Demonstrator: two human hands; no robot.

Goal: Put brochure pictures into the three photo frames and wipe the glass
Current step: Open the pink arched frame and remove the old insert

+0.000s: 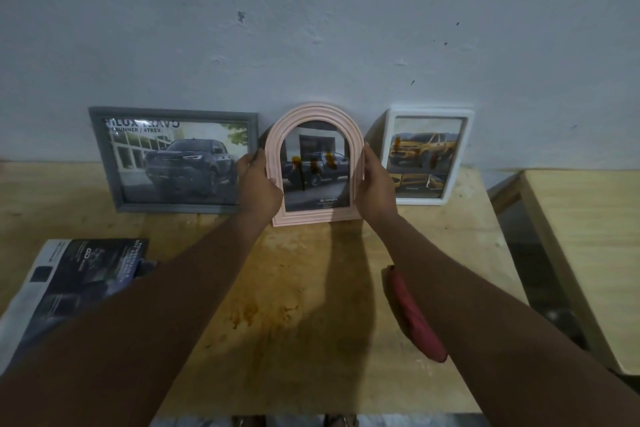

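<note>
The pink arched frame point(314, 163) stood upright at the table's point(311, 340) far edge, against the wall point(311, 28) at twelve o'clock. The left hand point(258, 184) clasped its left rim, the right hand point(375, 184) its right rim, fingers wrapped behind. At ten o'clock the grey frame point(173, 159) stood just beside, its right edge hidden by the left hand. At two o'clock the white frame point(427, 156) stood near, a narrow gap between. A brochure point(69, 284) overhung the left edge at eight o'clock; a red cloth point(414, 315) lay at four o'clock. Bare wood lay open between the forearms. Another table point(588, 253) stood right, apart.
</note>
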